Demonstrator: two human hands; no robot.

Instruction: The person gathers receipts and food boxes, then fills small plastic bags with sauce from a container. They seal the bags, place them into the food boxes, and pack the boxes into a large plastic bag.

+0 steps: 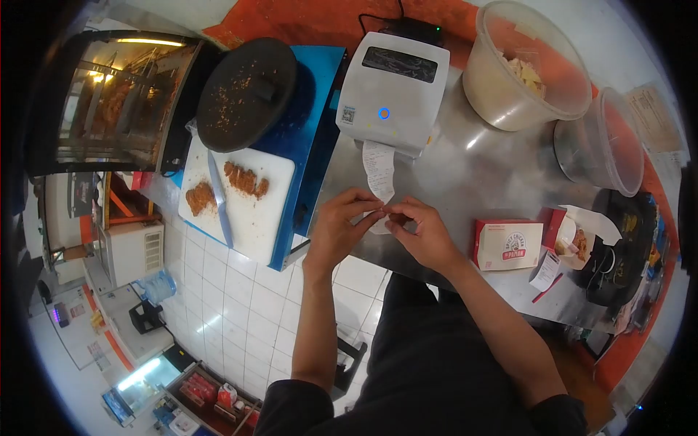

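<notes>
Just in front of the white, boxy plastic printer (396, 91), the bare left hand (342, 227) and bare right hand (424, 234) pinch a narrow white printed paper strip (379, 173). Its long axis runs out from the printer, lower end pointing away. Right of the printer sits a red-and-white cardboard box (510, 244); left, a white rectangular cutting board (260, 218).

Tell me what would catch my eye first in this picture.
Probably the left hand and right hand at the centre, pinching a printed paper strip that hangs from the white printer. To the printer's left, a knife lies between browned food pieces on a white cutting board. At far left, a lit cabinet glows.
</notes>
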